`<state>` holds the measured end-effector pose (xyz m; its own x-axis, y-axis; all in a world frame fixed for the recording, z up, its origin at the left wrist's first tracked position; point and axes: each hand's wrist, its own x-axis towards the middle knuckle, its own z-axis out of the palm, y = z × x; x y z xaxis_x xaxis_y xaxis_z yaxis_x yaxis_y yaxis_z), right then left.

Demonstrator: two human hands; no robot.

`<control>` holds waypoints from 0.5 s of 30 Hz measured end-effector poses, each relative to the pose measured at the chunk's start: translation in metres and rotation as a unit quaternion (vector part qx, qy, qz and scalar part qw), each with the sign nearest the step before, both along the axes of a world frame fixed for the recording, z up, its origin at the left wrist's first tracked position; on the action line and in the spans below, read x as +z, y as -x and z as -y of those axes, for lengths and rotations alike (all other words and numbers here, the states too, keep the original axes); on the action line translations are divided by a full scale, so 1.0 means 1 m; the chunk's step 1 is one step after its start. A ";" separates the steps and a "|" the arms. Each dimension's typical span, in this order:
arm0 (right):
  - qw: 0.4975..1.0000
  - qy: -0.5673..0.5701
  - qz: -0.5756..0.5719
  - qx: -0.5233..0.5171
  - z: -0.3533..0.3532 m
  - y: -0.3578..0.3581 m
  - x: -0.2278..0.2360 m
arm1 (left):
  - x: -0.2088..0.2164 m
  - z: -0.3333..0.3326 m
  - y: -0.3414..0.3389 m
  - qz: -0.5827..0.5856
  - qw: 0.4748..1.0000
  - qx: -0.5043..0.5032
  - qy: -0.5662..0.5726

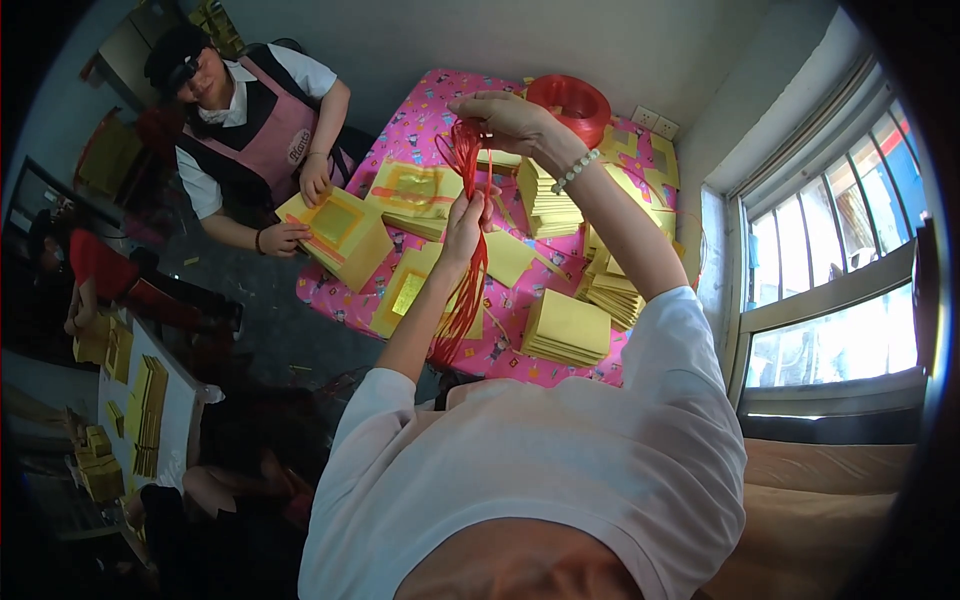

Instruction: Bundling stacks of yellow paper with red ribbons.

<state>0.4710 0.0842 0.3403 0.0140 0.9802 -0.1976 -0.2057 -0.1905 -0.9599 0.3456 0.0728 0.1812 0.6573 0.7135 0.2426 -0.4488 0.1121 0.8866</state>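
Observation:
A bundle of thin red plastic string (pixel 466 290) hangs in front of me above the table, its loose ends trailing downward. My left hand (pixel 463 228) is closed around the middle of the bundle. At its looped top is my right hand (pixel 508 122), wearing a beaded bracelet, fingers bent over with a red strand running down from them; the fingertips are partly hidden. Below and beyond my hands lie yellow paper sheets (pixel 412 184) with gold squares and red bands. A stack of yellow paper (pixel 568 326) sits near the table's front edge.
The table has a pink patterned cloth (pixel 505 352). A large red string coil (pixel 570 104) stands at its back, beside more yellow stacks (pixel 548 200). Across on the left, a co-worker (pixel 270 130) handles yellow paper. A barred window (pixel 830 215) is on the right; another work table (pixel 185 400) stands left.

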 end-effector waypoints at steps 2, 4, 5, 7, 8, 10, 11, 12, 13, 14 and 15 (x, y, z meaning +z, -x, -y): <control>1.000 0.001 0.009 0.012 -0.003 -0.006 -0.002 | 0.005 0.001 0.004 -0.021 1.000 -0.003 0.012; 1.000 0.003 0.018 0.026 -0.006 -0.009 -0.003 | 0.012 0.002 0.007 -0.038 0.998 -0.020 0.049; 0.999 -0.004 0.026 0.028 -0.007 -0.010 -0.005 | 0.011 0.001 0.009 -0.038 0.998 -0.019 0.050; 0.999 -0.009 0.033 0.028 -0.008 -0.016 -0.007 | 0.012 -0.001 0.014 -0.042 0.996 -0.039 0.066; 0.997 -0.026 0.075 0.016 -0.008 -0.021 -0.009 | 0.013 -0.002 0.017 -0.043 0.996 -0.039 0.067; 0.993 -0.039 0.115 -0.002 -0.006 -0.027 -0.027 | 0.029 0.001 0.021 -0.006 0.992 -0.019 0.123; 0.983 -0.092 0.140 -0.076 -0.007 -0.027 -0.049 | 0.036 0.001 0.024 0.013 0.990 0.000 0.137; 0.964 -0.143 0.164 -0.153 -0.008 -0.027 -0.070 | 0.045 0.001 0.026 0.013 0.990 -0.005 0.138; 0.959 -0.173 0.188 -0.122 -0.003 -0.018 -0.093 | 0.055 0.001 0.031 0.053 0.989 -0.003 0.136; 0.979 -0.172 0.106 -0.034 0.001 0.000 -0.112 | 0.064 0.001 0.038 0.093 0.987 0.001 0.133; 0.983 -0.143 0.091 0.075 0.022 0.025 -0.102 | 0.073 -0.001 0.050 0.102 0.987 0.017 0.120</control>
